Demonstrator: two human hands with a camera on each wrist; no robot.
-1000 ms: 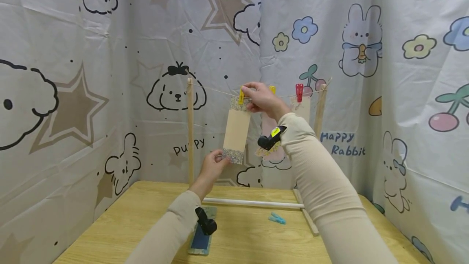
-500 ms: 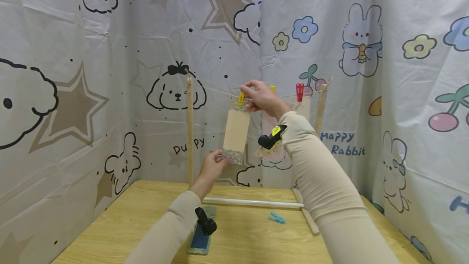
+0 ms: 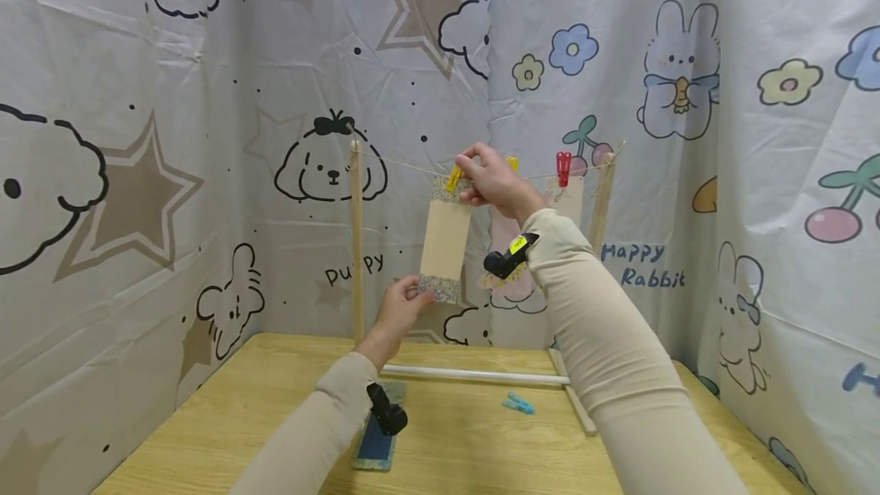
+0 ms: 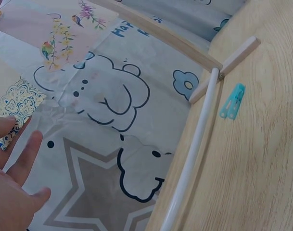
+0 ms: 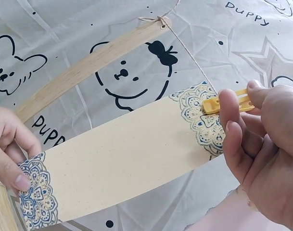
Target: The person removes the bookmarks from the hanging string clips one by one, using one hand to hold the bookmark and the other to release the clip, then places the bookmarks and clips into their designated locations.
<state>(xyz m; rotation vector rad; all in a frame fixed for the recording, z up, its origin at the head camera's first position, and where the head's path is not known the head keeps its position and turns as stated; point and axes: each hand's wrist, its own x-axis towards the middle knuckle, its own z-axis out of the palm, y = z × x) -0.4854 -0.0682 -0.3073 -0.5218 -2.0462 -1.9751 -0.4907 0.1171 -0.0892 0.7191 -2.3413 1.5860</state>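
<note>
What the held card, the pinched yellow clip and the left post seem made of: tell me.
Card: probably stiff matte paper; flat, thin, printed ends. Clip: likely plastic, slightly glossy; evenly yellow. Post: apparently bare wood; pale, faint grain.

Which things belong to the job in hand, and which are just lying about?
In the job:
cream card, left hand pinching its lower end
yellow clip, pinched by the right hand at the card's top
string and wooden stand

Lying about, perhaps for later:
blue card on the table, partly hidden
light-blue clip on the table
</note>
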